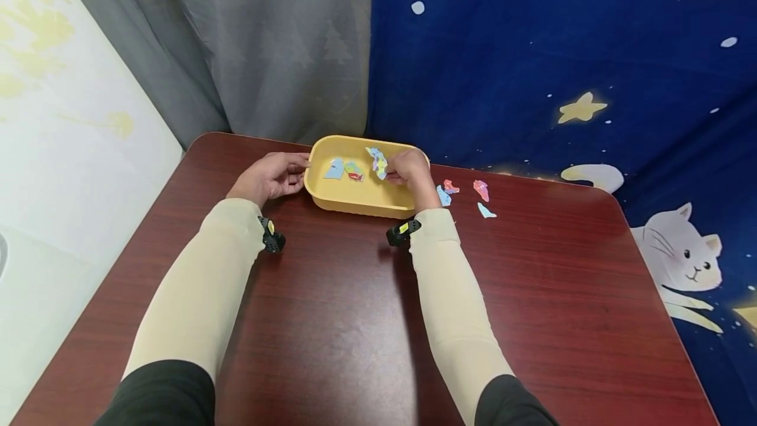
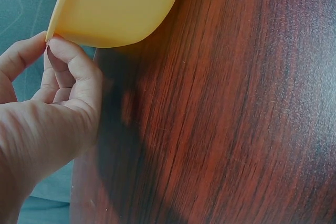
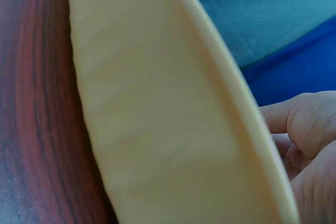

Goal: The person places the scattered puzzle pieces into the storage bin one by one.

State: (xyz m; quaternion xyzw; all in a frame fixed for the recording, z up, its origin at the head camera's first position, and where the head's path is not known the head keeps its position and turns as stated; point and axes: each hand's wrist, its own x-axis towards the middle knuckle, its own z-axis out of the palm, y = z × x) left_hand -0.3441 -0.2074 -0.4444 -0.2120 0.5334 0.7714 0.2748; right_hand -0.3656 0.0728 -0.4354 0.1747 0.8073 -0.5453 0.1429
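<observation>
Two hands are at work on my feed, both at the yellow tub (image 1: 349,205) near the far edge of the bench (image 1: 343,321). The left hand (image 1: 273,176) grasps the tub's left end; on the left wrist view I see fingers and thumb pinching the rim, with most of the tub cut off. The right hand (image 1: 412,169) reaches inside, its fingers pinching a patterned scrap (image 1: 379,162). On the right wrist view the tub wall hides those fingertips and the scrap, and that close wall is blurred. Left of the patterned scrap, a blue scrap (image 1: 334,169) and a green-red scrap (image 1: 355,173) lie in the tub. On the bench, right of the tub, I count four bits (image 1: 481,190), one partly behind the right wrist. Their prints are too small for me to read.
</observation>
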